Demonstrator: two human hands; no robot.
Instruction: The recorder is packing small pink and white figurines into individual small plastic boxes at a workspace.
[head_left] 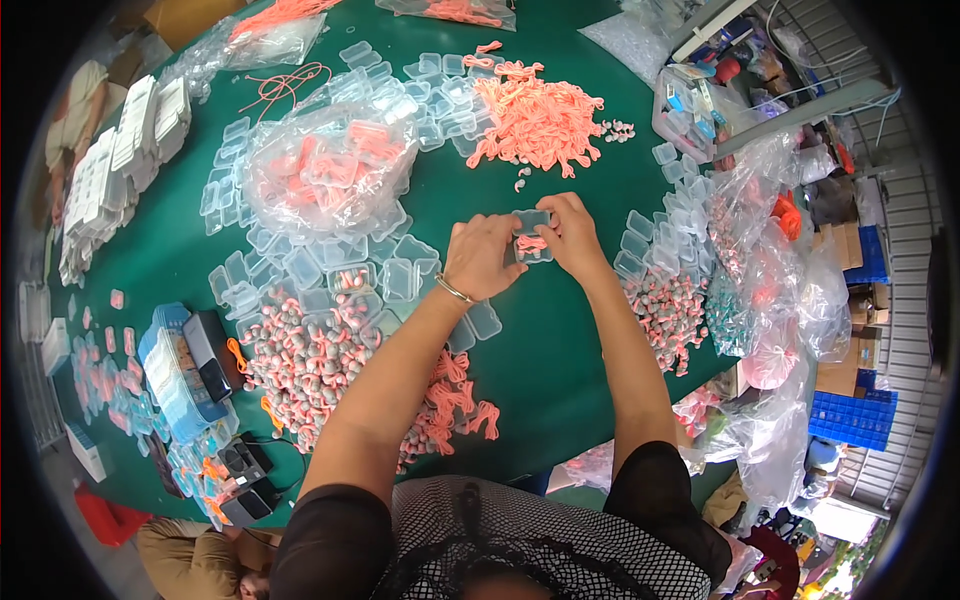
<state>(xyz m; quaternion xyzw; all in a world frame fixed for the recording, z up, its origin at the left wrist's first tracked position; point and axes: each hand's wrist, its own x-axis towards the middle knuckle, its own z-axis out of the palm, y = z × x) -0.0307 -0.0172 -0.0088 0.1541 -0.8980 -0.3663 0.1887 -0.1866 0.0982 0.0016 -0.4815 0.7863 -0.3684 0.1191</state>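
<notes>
Centrally, left hand (482, 256) and right hand (570, 232) fingers grasping small clear box (531, 236) — bare green table (560, 350) beneath.

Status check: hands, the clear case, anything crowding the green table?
Left hand and right hand grip small clear case, orange cord inside. Empty clear cases and corded earplugs close left.

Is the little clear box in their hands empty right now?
No: the small clear box, held between the left hand and the right hand, shows a coiled orange cord inside it.
</notes>
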